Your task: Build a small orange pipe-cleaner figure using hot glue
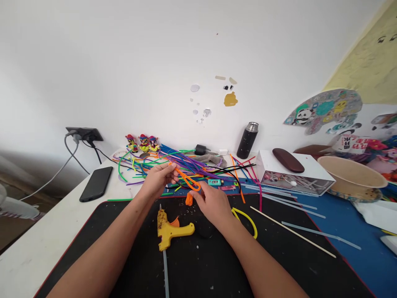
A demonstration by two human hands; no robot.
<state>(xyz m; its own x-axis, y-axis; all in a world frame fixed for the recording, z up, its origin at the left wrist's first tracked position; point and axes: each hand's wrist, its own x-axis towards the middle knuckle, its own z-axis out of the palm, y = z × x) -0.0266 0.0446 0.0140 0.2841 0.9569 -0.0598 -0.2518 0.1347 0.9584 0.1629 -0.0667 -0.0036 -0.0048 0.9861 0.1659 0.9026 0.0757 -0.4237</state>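
An orange pipe cleaner, bent into a long loop, stretches between my hands above the black mat. My left hand pinches its far left end between thumb and fingers. My right hand is closed at the rounded right end, its fingertips partly hidden. Just below the loop sits a small folded orange bundle, close to my right thumb. A yellow glue gun lies on the mat between my forearms, with a glue stick out of its back. A bent yellow pipe cleaner rests beside my right wrist.
Behind my hands lies a heap of coloured pipe cleaners, near three small figures. A black flask stands by a white box. A phone is at left; a wooden stick and glue sticks lie right.
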